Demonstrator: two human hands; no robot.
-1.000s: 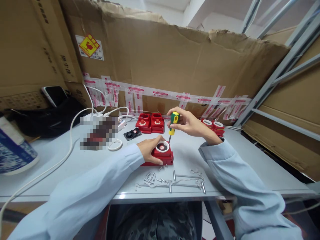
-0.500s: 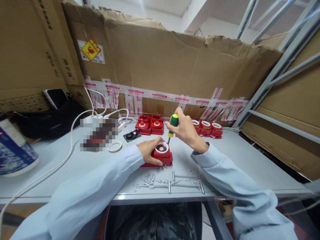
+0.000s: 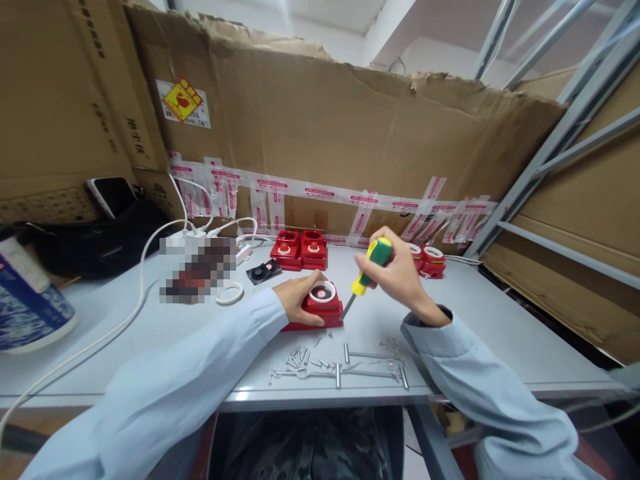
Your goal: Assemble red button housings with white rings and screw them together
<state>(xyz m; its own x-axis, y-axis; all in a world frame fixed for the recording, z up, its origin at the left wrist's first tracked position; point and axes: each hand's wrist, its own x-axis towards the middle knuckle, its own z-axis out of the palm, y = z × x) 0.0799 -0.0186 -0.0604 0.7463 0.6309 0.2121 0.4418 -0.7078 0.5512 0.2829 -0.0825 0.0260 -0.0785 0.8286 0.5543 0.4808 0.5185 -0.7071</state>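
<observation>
My left hand (image 3: 299, 299) is wrapped round the left side of a red housing (image 3: 327, 312) that has a white ring (image 3: 323, 292) on top. My right hand (image 3: 400, 270) grips a green and yellow screwdriver (image 3: 376, 260), tilted down to the left. Its tip is at the right end of the housing, near the lower corner. Several loose screws (image 3: 299, 358) lie in front of the housing, beside metal T-shaped rods (image 3: 370, 355).
Behind stand two red housings (image 3: 313, 250), with more red units (image 3: 433, 261) at the right. A black part (image 3: 264, 271) and a white ring (image 3: 230, 294) lie left. A white cable (image 3: 143, 287) crosses the left side; cardboard (image 3: 320, 133) walls the back.
My right hand and the screwdriver have moved right and down, and the screwdriver leans more. Its tip has gone from the housing's top right to its lower right end. My left hand stays put.
</observation>
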